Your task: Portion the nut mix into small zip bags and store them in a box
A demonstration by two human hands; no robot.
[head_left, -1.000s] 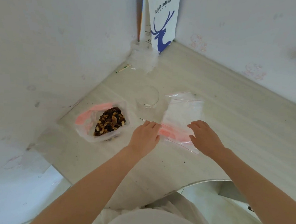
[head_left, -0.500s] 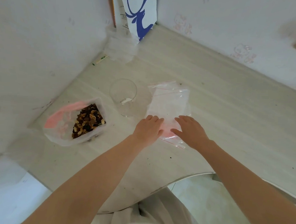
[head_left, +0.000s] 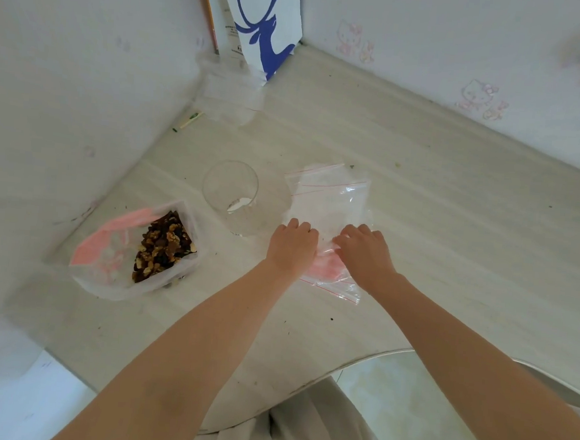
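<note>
both hands sit on the near end of the bags (head_left: 331, 202), a loose stack of clear zip bags lying flat on the worktop (head_left: 436, 213). the left hand (head_left: 292, 245) and the right hand (head_left: 365, 254) lie just beside each other. their fingers are curled down and grip the plastic. the fingertips are hidden, so i cannot tell whether they hold one bag or several. the nuts (head_left: 163, 245) are in an open pouch (head_left: 107, 258) well to the left, with a clear glass (head_left: 230, 195) between it and the bags. no box is in view.

the step in hand looks like peeling one bag off the stack, and no portioning seems to have begun.

- the films cling, so two or three bags may lift together, or the whole stack may slide towards the near edge of the worktop.
- the glass stands just beside the left hand, so a sideways sweep of that arm could knock it over towards the pouch.
- the pouch gapes and slumps, so a bump could spill nuts.
- the thin plastic may tear if it is pulled from one side only.
</note>
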